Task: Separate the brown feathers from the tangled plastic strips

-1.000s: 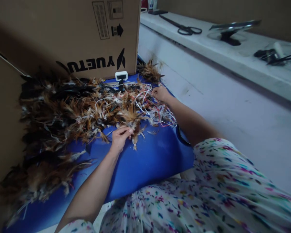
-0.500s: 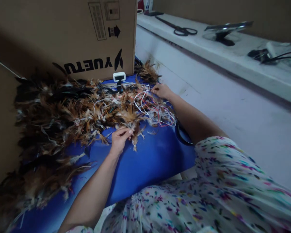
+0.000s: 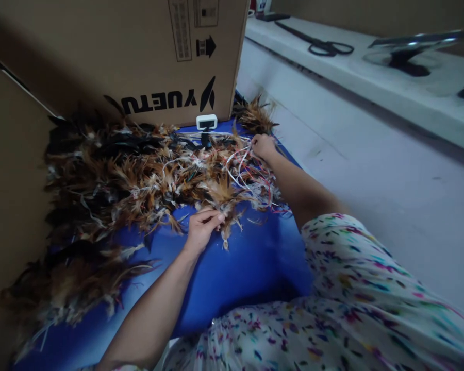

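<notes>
A heap of brown, black and white feathers point(image 3: 112, 180) lies on a blue board point(image 3: 239, 268) across my lap. My left hand point(image 3: 203, 226) pinches a small bunch of brown feathers point(image 3: 225, 203) at the heap's near edge. My right hand point(image 3: 263, 146) is closed at the far edge of a tangle of white and red strings point(image 3: 251, 178), gripping some of them. A small white clip point(image 3: 206, 122) stands behind the tangle.
A cardboard box point(image 3: 139, 56) marked YUETU stands behind the feathers, another cardboard wall point(image 3: 7, 170) at the left. A white ledge point(image 3: 355, 67) at the right carries black scissors point(image 3: 325, 47) and a dark stand point(image 3: 406, 51).
My right hand has drawn slightly in over the strings. My left hand keeps its pinch on the feather bunch. The view has shifted a little.
</notes>
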The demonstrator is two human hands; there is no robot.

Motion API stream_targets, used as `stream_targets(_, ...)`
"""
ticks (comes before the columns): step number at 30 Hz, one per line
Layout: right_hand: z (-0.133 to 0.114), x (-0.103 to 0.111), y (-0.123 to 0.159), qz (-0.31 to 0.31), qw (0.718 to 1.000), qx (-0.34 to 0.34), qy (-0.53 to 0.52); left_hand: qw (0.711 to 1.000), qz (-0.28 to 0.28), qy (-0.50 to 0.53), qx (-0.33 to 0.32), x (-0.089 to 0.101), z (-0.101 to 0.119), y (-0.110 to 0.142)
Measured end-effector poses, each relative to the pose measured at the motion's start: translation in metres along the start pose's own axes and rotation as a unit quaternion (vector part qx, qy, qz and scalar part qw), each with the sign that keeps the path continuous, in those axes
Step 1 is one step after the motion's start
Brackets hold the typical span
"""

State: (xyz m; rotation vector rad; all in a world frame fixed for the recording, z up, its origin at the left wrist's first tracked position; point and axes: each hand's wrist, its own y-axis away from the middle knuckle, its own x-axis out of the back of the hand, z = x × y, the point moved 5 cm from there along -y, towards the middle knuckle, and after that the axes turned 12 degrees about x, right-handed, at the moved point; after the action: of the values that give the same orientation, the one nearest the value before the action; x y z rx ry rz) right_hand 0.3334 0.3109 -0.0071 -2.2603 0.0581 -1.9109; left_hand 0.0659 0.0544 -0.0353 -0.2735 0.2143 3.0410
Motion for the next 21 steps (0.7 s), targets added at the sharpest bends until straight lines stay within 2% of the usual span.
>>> stream_targets(6, 0.005, 0.009, 0.001, 0.008, 0.999, -0.01, -0.038, 1.0, 0.003, 0.008, 0.001, -0.002, 0.004, 0.001)
stream_targets(11, 0.015, 0.028, 0.013, 0.049, 0.981, -0.031, -0.184, 1.0, 0.001, 0.021, 0.012, -0.004, 0.007, 0.001)
stream_targets(15, 0.017, 0.039, 0.029, 0.058, 0.946, -0.074, -0.311, 1.0, -0.003, 0.012, -0.001, -0.003, 0.005, 0.0)
stream_targets(21, 0.009, 0.062, 0.063, 0.071, 0.875, -0.106, -0.466, 1.0, 0.01, 0.026, 0.01, -0.003, 0.004, -0.001)
